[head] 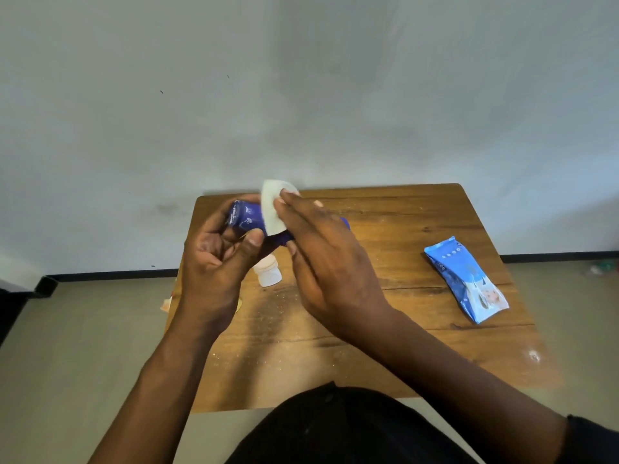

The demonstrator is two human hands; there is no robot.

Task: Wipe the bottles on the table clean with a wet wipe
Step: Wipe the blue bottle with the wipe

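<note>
My left hand [214, 259] grips a dark blue bottle [246, 217], held on its side above the wooden table [402, 229]. My right hand [321, 249] presses a white wet wipe [273, 205] against the bottle's middle, with the fingers laid flat over it. The bottle's right end just shows past my right hand; most of its body is hidden. A small white bottle [268, 271] stands on the table below the two hands.
A blue pack of wet wipes [465, 279] lies at the table's right side. White dust speckles the table top near its front. A grey wall stands right behind the table. Something small and partly hidden lies at the table's left edge [166, 304].
</note>
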